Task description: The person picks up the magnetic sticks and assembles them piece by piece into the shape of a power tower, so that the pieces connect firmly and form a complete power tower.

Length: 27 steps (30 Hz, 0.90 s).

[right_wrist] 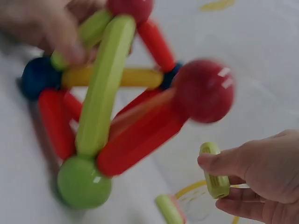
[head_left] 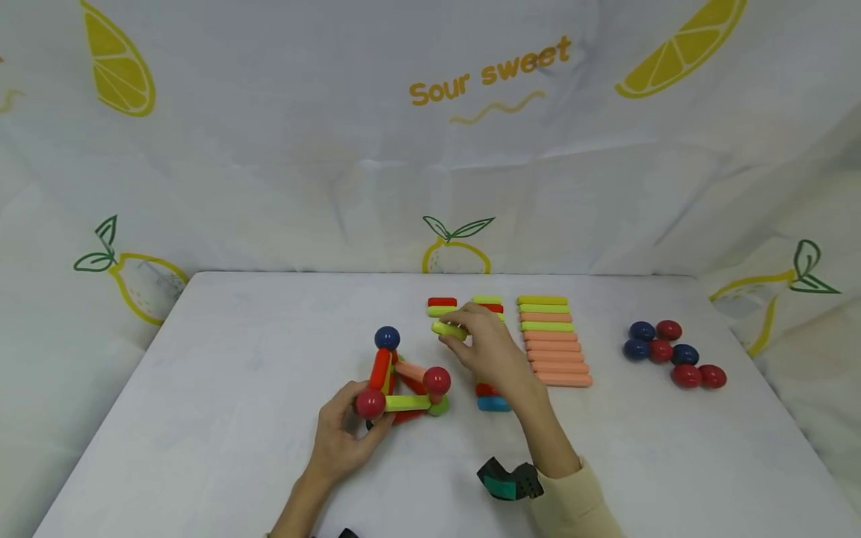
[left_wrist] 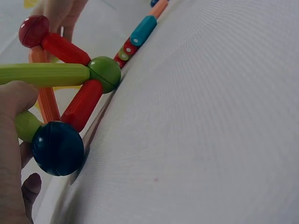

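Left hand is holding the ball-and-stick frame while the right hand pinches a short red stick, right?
Not quite: the short stick in the right hand is yellow-green, not red, as the right wrist view shows. The left hand does hold the ball-and-stick frame.

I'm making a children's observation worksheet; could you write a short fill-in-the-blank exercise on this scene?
The rod pinched by the right hand is yellow-____.
The left hand holds the structure, whose highest ball in the head view is ____.
The loose balls on the right number ____.

Missing words: green; blue; seven.
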### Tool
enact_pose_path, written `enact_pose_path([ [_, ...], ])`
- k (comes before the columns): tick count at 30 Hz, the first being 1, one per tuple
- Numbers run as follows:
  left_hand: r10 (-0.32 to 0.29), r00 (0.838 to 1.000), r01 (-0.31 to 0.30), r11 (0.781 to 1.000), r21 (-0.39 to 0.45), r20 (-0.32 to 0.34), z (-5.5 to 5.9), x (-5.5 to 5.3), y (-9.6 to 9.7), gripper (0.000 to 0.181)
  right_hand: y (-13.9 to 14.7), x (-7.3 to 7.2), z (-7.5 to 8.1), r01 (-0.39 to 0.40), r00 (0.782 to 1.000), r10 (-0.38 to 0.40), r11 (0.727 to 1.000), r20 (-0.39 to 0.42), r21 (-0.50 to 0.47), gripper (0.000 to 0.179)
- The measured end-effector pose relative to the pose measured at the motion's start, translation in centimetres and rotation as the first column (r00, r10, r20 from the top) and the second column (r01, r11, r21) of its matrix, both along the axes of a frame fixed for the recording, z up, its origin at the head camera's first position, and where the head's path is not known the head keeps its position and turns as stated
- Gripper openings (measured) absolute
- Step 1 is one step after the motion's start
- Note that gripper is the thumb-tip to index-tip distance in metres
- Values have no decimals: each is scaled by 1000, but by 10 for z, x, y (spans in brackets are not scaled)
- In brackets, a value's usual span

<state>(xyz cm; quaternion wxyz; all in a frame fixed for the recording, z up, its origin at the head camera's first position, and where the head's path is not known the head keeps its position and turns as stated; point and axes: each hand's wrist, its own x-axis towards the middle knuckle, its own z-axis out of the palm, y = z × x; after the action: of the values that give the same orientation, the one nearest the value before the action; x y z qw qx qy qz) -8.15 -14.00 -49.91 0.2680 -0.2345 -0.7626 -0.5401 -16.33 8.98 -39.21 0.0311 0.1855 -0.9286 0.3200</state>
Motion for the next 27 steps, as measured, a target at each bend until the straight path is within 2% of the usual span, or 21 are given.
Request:
enact_pose_path([
  [4, 38, 999, -38, 999, -4, -34, 2, -2, 1, 42, 5, 21, 13, -49, 991, 31, 989, -127, -138, 31],
  [8, 90, 996, -91, 996, -13, -10, 2, -1, 0, 44, 2, 41, 22, -152, 974, 115, 971, -195, -185, 30],
  [10, 100, 995, -100, 995, -15, 11, 2, 0, 0, 46, 0, 49, 25, -193, 967, 154, 962, -201, -191, 29],
  [14, 101, 995, -101, 995, -12, 13, 1, 1, 0, 47, -10, 60, 28, -292, 948, 258, 938, -188, -186, 26],
  [18, 103, 995, -103, 995, -8, 10, 1, 2, -1, 47, -22, 64, 26, -370, 924, 352, 921, -146, -120, 25],
  [22, 104, 994, -103, 994, -19, 31, 1, 1, -1, 47, -24, 65, 24, -352, 929, 343, 934, -138, -51, 26],
  [27, 100, 995, -99, 995, -29, 28, 0, 1, 0, 47, -24, 64, 21, -345, 930, 338, 938, -145, -27, 26],
])
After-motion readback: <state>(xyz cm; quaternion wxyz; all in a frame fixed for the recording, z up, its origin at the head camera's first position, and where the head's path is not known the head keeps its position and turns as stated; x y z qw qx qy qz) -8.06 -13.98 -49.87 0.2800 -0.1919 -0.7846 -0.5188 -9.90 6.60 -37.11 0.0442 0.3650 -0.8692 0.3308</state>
